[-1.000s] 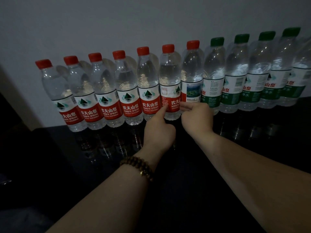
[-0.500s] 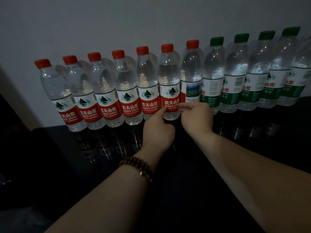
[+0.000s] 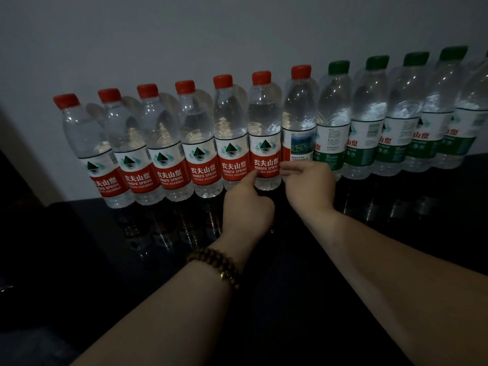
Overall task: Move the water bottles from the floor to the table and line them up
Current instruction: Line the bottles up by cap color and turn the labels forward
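Several water bottles stand in one row on the black table (image 3: 295,262) against the wall, red-capped bottles (image 3: 163,143) on the left and green-capped bottles (image 3: 367,122) on the right. My left hand (image 3: 247,207) touches the lower label of the sixth red-capped bottle (image 3: 264,133) with its index fingertip, its other fingers curled. My right hand (image 3: 309,183) reaches its fingertips to that bottle's right side. That bottle's red label faces me. The last red-capped bottle (image 3: 299,114) beside it shows the side of its label.
A plain grey wall (image 3: 237,35) rises right behind the row. The table's left end (image 3: 60,207) lies near the first bottle, with dark floor beyond. The glossy tabletop mirrors the bottles. A bead bracelet (image 3: 214,265) circles my left wrist.
The sixth red-capped bottle has turned on the spot between my fingertips, so its label logo now faces front. Both hands have stayed at its base.
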The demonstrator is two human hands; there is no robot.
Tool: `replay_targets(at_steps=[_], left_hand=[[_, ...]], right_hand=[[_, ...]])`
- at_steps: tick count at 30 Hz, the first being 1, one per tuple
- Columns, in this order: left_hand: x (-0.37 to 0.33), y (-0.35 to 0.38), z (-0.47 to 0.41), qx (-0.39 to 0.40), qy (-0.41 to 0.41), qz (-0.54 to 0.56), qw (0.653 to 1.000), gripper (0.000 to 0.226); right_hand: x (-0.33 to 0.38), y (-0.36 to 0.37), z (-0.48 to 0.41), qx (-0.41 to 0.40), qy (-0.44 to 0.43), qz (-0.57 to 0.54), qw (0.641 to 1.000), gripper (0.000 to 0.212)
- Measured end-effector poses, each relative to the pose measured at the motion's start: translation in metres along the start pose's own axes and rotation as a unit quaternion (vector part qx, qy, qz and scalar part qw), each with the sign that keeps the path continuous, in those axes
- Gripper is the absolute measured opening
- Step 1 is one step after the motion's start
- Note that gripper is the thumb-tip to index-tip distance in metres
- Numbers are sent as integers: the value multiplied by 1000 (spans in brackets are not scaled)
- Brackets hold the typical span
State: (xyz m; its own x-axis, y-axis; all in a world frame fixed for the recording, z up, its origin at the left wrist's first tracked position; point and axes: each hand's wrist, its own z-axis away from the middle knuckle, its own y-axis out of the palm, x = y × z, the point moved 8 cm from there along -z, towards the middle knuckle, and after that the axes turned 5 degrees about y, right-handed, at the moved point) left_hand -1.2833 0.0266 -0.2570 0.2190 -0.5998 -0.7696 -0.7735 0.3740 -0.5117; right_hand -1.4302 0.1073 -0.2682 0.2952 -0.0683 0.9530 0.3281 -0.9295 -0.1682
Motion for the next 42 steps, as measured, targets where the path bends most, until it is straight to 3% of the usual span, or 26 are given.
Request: replay_targets(at_steps=[3,7,10,16,19,24,32,35,42], left_hand=[[-12,-5,5,-23,42,-19,999,63],[-36,11,16,57,101,-84,990,59],[-48,26,14,132,91,-114,980,59],[-58,53,14,78,42,-87,992,63],[-54,57,14,13,63,-63,996,62],[-49,53,5,-35,68,-2,997,66],[-45,57,4,22,28,21,999,78],[-43,57,3,46,8,32,998,83],[-45,55,4,14,22,26,999,77]], right_hand=[[-5,-18,0,-68,59,-75,993,39],[-14,-37,5,-104,143,-157,972,40],[-3,-53,0,-64,105,-106,987,42],[-5,-90,-10,53,-2,130,990,48],[-8,-87,-9,68,-19,109,992,55],[-2,-63,-10,127,-99,165,973,62],[-10,-52,-10,197,-103,212,952,80],[-14,-51,-12,217,-73,175,958,81],[-14,-50,-14,210,-73,181,958,84]])
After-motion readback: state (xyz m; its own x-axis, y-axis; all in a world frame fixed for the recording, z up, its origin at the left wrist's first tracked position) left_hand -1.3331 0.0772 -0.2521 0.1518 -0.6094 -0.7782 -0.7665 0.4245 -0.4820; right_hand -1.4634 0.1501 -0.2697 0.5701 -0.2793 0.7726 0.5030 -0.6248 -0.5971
